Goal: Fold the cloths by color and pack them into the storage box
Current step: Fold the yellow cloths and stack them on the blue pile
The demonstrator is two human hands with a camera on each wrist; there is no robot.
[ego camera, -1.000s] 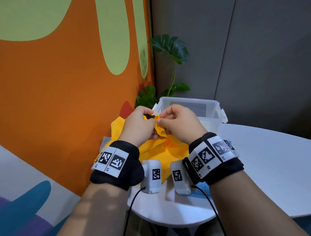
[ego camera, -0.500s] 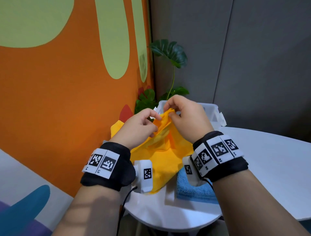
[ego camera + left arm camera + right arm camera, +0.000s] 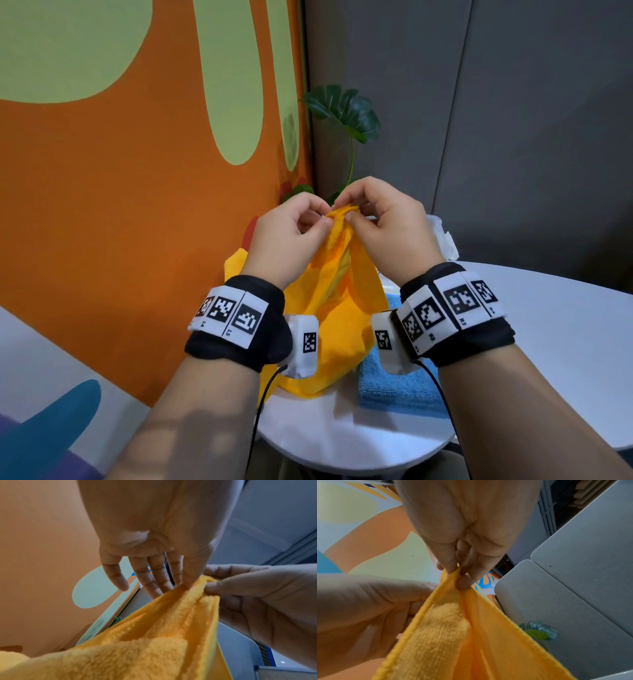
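A yellow cloth (image 3: 337, 308) hangs bunched from both hands above the white table (image 3: 548, 335). My left hand (image 3: 291, 236) pinches its top edge from the left, thumb against fingers. My right hand (image 3: 383, 222) pinches the same edge from the right. The two grips almost touch. In the left wrist view the yellow cloth (image 3: 145, 642) runs up to my left hand (image 3: 185, 584). The right wrist view shows my right hand (image 3: 458, 574) pinching a hemmed corner of the yellow cloth (image 3: 447, 635). A blue cloth (image 3: 394, 383) lies flat on the table under my right wrist. The clear storage box (image 3: 445, 236) stands behind my hands, mostly hidden.
An orange and green wall (image 3: 137, 171) runs close along the left. A leafy plant (image 3: 346, 113) stands in the corner behind the box. Grey panels (image 3: 513, 137) close off the back. The table's rounded front edge (image 3: 342, 448) is near my forearms.
Both hands have risen, lifting the yellow cloth off the table so it hangs. The blue cloth underneath has come into view.
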